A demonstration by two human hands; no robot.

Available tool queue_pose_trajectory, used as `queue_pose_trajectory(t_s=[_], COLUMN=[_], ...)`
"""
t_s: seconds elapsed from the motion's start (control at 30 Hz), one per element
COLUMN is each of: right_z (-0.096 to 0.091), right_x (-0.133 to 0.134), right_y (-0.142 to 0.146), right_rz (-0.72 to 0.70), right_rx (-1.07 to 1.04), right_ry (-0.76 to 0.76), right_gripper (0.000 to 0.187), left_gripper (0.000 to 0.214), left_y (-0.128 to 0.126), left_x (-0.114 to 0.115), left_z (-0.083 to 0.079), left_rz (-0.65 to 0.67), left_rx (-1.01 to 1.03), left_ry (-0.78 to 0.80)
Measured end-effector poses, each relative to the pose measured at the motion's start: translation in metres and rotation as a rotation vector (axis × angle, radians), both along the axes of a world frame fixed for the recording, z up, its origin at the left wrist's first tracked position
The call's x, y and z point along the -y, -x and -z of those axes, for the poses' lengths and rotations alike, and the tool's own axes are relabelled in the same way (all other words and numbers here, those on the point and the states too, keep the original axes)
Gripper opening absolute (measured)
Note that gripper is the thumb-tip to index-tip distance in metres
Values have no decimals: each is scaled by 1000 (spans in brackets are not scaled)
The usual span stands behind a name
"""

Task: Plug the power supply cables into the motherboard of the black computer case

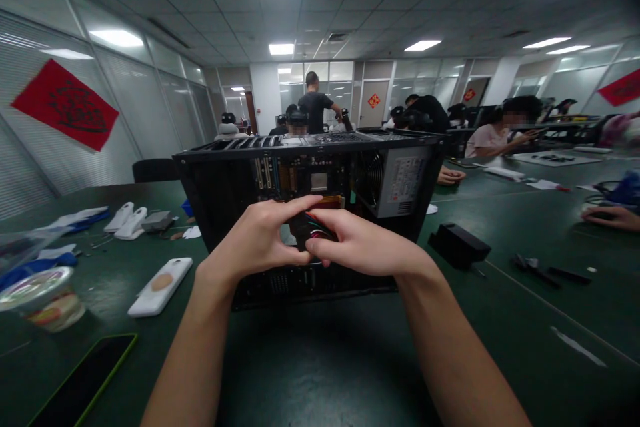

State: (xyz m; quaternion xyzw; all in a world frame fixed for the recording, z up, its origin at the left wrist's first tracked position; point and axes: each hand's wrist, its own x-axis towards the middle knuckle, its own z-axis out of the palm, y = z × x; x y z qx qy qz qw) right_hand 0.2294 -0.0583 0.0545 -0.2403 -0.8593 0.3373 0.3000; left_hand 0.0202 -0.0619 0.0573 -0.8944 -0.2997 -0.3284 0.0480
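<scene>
A black computer case (210, 187) stands on the green table with its open side facing me. Inside it are a circuit board (295, 173) and, at the upper right, a power supply (403, 180) with a fan. In front of the opening, my left hand (263, 233) and my right hand (357, 240) meet around a bundle of coloured cables (323, 230). My right fingers are closed on the bundle. The thumb and fingers of my left hand curve about its dark left end. Whether a connector is at that end I cannot make out.
At left on the green table (325, 360) lie a green-edged phone (85, 380), a white device (161, 287) and a lidded plastic cup (47, 300). A black box (460, 245) and black parts (537, 271) lie at right. Several people sit or stand beyond.
</scene>
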Motion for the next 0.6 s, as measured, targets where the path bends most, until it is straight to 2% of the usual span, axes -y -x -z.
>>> queue_pose_trajectory(t_s=[0.1,0.27,0.37,0.6], right_z=[0,-1,-2,4], right_x=[-4,-6,-5,-8], right_y=[-4,-7,-6,-1], right_rz=[-37,-63,-99,52], right_rx=[-37,-103,-118,-11], right_ry=[-37,68,69,-74], right_gripper=[18,26,28,23], left_gripper=[72,69,73,78], left_y=[-1,-2,-1,0], left_x=[-3,-3,-5,-11], left_z=[1,1,3,6], left_rz=[26,40,45,-27], left_rx=[8,40,44,-15], left_ry=[19,24,42,83])
